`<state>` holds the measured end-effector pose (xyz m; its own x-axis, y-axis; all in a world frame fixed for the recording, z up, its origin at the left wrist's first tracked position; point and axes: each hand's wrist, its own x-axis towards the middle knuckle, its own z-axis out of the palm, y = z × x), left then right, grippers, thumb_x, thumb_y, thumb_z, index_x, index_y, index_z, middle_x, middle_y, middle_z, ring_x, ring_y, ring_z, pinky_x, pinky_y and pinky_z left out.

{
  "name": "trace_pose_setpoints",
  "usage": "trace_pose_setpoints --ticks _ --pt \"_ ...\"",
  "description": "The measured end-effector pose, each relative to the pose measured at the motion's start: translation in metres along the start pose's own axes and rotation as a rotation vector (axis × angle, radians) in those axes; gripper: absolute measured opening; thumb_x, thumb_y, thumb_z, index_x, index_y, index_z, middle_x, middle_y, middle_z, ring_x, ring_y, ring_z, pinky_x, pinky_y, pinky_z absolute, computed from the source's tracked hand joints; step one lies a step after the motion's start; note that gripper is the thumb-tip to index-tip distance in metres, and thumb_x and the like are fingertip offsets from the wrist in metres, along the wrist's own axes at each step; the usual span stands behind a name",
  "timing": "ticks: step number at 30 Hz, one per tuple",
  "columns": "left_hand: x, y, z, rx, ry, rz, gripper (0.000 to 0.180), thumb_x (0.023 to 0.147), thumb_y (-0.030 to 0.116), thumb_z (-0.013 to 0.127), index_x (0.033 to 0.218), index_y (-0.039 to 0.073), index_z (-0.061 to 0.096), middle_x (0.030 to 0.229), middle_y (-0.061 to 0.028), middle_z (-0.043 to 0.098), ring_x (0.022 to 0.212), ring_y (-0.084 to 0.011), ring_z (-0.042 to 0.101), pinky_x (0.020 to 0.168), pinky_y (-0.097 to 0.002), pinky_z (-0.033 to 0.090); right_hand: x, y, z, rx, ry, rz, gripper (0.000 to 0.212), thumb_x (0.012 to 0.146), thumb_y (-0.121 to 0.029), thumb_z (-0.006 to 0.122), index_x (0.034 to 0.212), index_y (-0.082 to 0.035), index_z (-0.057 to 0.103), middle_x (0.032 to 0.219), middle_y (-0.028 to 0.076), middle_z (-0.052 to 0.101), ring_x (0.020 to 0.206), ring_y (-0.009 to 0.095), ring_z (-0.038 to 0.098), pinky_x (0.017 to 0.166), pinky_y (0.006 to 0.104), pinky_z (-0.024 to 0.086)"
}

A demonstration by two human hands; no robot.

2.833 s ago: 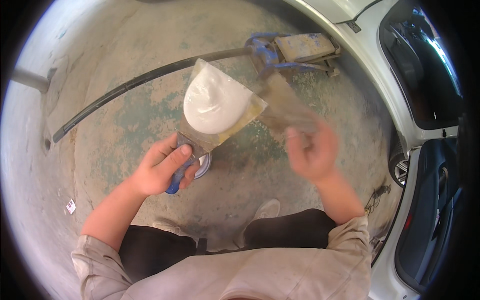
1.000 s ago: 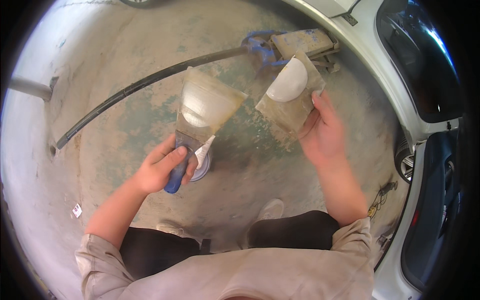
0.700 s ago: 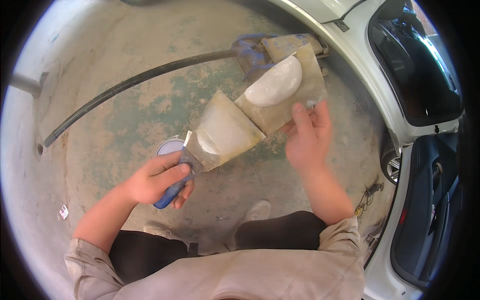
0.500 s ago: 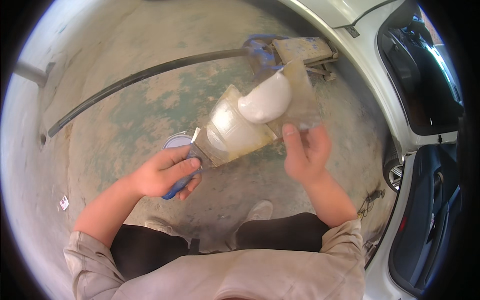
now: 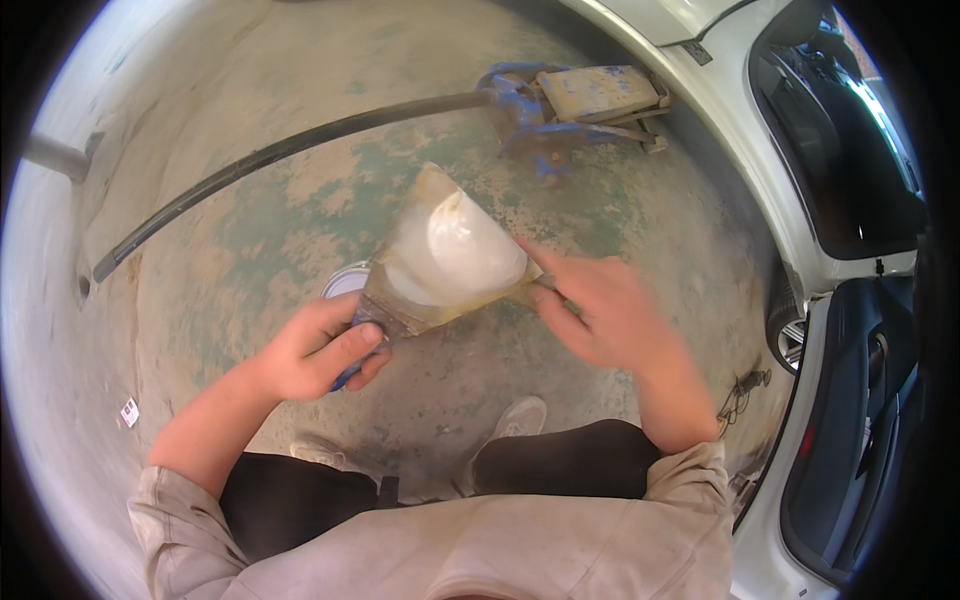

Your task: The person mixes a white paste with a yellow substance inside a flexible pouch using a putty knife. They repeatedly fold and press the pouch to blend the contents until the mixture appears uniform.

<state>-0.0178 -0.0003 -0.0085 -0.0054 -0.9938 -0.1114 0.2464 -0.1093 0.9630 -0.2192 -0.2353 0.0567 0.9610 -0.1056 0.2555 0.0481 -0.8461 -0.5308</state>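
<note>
My left hand is closed round the blue handle of a wide, stained putty knife, held out flat over the floor. A thick, glossy mound of white putty covers much of its blade. Against the blade's right edge, my right hand pinches a thin, flat spreader. That spreader is turned nearly edge-on, so little of its face shows. Partly hidden behind my left hand is a round tin with a pale rim, low near the floor.
A blue floor jack with a long black handle lies ahead on the worn green-grey floor. To the right stands a white car with an open door. A dark corded item lies by its wheel.
My right hand has swung the spreader down and left to the putty knife's edge. The putty that was on the spreader now sits on the putty knife. My left hand has shifted slightly left.
</note>
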Motion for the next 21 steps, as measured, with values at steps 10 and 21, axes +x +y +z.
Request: trace_pose_setpoints --ticks 10,21 --pt "0.005 -0.002 0.0 -0.124 -0.003 -0.161 0.04 0.103 0.037 0.048 0.113 -0.001 0.055 0.066 -0.0069 0.055 0.052 -0.0123 0.051 0.048 -0.0261 0.039 -0.004 -0.004 0.021 0.491 0.574 0.239 0.028 0.095 -0.006 0.059 0.12 0.005 0.059 0.071 0.002 0.062 0.059 0.008 0.056 0.053 0.0245 0.044" --pt "0.006 0.012 -0.01 -0.38 0.101 -0.051 0.035 0.104 0.032 0.046 0.116 0.0 0.055 0.068 -0.0071 0.055 0.053 -0.0128 0.05 0.05 -0.0268 0.04 -0.003 0.014 0.014 0.039 0.215 0.138 0.033 0.091 -0.004 0.06 0.123 0.002 0.059 0.069 0.009 0.061 0.056 0.015 0.059 0.053 0.0298 0.046"
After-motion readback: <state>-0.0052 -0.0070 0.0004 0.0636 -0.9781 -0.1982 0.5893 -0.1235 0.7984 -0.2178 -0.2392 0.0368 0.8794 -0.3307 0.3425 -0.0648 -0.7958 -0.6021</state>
